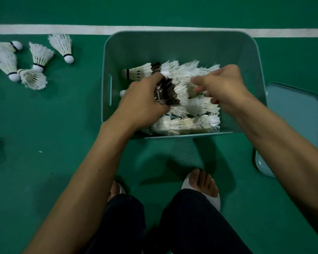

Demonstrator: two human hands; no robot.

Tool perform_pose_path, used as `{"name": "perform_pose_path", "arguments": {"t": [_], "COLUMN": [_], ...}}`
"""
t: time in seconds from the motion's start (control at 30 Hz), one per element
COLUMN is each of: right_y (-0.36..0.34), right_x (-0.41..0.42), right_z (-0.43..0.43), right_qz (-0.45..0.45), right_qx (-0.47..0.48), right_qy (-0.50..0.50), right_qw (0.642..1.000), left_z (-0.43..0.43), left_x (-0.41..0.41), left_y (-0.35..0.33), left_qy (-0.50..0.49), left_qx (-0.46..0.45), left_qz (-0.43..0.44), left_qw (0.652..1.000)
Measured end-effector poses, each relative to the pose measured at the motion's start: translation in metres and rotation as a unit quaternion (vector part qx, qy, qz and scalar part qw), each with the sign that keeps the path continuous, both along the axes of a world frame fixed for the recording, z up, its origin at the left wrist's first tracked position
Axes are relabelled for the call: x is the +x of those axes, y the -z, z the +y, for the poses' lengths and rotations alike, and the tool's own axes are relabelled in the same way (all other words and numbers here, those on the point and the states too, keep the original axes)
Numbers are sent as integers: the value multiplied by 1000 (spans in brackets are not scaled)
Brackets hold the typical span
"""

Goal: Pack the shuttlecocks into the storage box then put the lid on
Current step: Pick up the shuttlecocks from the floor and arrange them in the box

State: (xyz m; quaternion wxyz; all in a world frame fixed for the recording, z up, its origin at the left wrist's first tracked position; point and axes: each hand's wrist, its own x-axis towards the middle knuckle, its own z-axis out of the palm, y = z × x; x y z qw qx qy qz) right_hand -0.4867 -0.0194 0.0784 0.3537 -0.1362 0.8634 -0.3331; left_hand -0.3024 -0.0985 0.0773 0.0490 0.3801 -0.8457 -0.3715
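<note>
2 hands reach into the box (180, 44) of shuttlecocks (196, 107) — left hand (141, 101) grips dark shuttlecocks (166, 92); right hand (222, 85) (blurred) grip unclear. Lid (297, 114) lies right of box; 6 loose shuttlecocks (40, 55) near floor's (62, 125) left edge.

Matt plastic storage box (182, 46), feathered shuttlecocks (195, 105), textured floor (44, 116)
</note>
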Motion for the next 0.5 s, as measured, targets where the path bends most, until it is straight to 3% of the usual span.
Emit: {"name": "perform_pose_path", "arguments": {"t": [0.07,0.13,0.2,0.27,0.4,0.5], "right_y": [-16,-28,-31,-27,-23,-14], "right_x": [7,22,31,25,-11,-20], "right_z": [15,25,29,30,36,38], "right_qz": [18,-34,-44,-3,175,211], "right_qx": [-75,-131,-149,-147,12,91], "right_qy": [-30,-99,-160,-152,-90,-81], "right_qw": [997,986,975,977,980,970], "left_z": [7,14,20,23,18,14], "left_x": [-6,-14,-20,-21,-12,-7], "left_y": [-1,-2,-3,-5,-1,1], "left_qy": [7,4,10,8,-4,7], "left_qx": [-1,-8,-18,-16,-35,-21], "left_qz": [9,29,40,47,-12,-90], "left_qw": [1000,1000,999,999,999,996]}}
